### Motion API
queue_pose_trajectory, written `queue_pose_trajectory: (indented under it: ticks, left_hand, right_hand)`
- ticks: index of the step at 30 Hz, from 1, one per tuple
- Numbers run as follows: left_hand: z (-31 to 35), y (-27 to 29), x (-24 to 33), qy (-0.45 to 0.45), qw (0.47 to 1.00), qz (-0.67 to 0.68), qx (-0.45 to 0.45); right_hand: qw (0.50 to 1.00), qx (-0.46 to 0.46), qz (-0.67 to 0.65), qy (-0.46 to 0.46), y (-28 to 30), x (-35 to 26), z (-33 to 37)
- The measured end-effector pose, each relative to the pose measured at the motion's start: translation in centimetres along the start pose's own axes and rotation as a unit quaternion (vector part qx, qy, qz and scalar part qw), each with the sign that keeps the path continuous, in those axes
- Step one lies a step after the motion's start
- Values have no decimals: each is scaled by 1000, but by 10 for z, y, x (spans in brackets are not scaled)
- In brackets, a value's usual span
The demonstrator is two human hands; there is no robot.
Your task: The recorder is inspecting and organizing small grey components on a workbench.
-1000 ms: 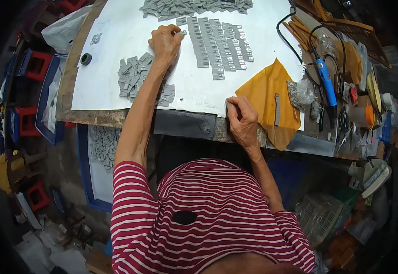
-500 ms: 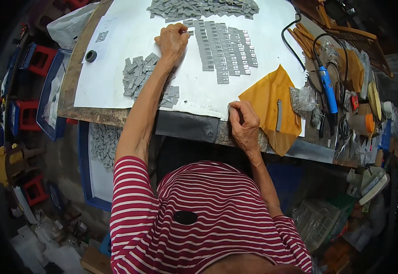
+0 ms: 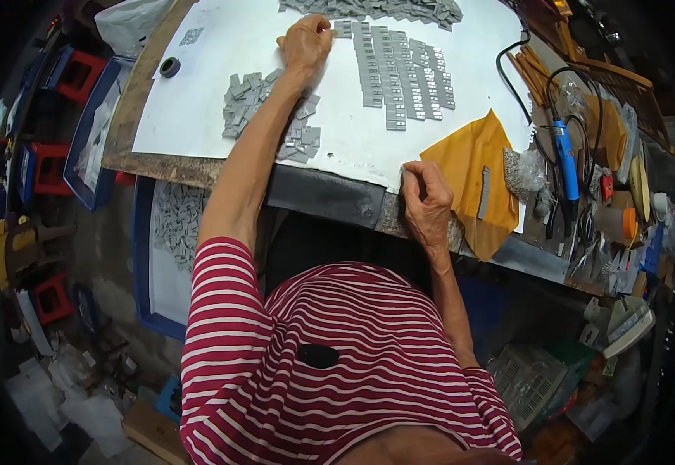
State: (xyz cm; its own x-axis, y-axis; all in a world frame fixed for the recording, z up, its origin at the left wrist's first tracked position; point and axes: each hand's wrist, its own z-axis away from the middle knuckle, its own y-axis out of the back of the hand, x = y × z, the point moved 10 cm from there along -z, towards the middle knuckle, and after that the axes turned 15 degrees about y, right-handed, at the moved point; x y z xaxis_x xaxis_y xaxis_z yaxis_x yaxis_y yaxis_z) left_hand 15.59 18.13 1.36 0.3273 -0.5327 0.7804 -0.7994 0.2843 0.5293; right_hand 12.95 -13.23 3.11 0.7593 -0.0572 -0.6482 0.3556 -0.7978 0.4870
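My left hand (image 3: 306, 48) reaches over the white sheet (image 3: 190, 116). Its thumb and fingers are pinched at the left end of a small flat grey piece (image 3: 343, 33), beside the top of several staggered columns of like grey pieces (image 3: 388, 74). Under my left forearm and to its left spreads a loose heap of grey pieces (image 3: 248, 101). At the table's front edge rests my right hand (image 3: 428, 200), fingers curled in; whether anything is inside them is hidden. Just right of it lies an orange-brown paper sheet (image 3: 461, 167) with a narrow grey strip (image 3: 485, 194) on it.
A bigger grey pile (image 3: 376, 9) lies at the far edge. Right are a blue-handled tool (image 3: 564, 159) with a black cable and a clear plastic bag (image 3: 523, 172). A dark ring-shaped roll (image 3: 170, 67) sits left. Below the table, a blue tray (image 3: 145, 263) holds grey pieces.
The piece at my left fingertips now lies against the one above it at the columns' upper left. My right hand remains curled at the table edge. The whole view has shifted slightly.
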Motion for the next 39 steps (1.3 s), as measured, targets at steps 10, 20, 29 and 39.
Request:
queue_pose_trajectory:
  ticks: [10, 20, 29, 39]
  left_hand:
    - [34, 48, 1, -50, 965, -106, -236]
    - [58, 56, 10, -51, 931, -196, -304]
    - [74, 58, 29, -179, 931, -197, -251]
    - [71, 66, 15, -71, 951, -107, -283]
  right_hand:
    - [1000, 0, -6, -2, 2, 3, 2]
    - [1000, 5, -4, 7, 0, 0, 4]
    - [999, 37, 7, 15, 12, -3, 6]
    - [998, 64, -26, 11, 67, -23, 4]
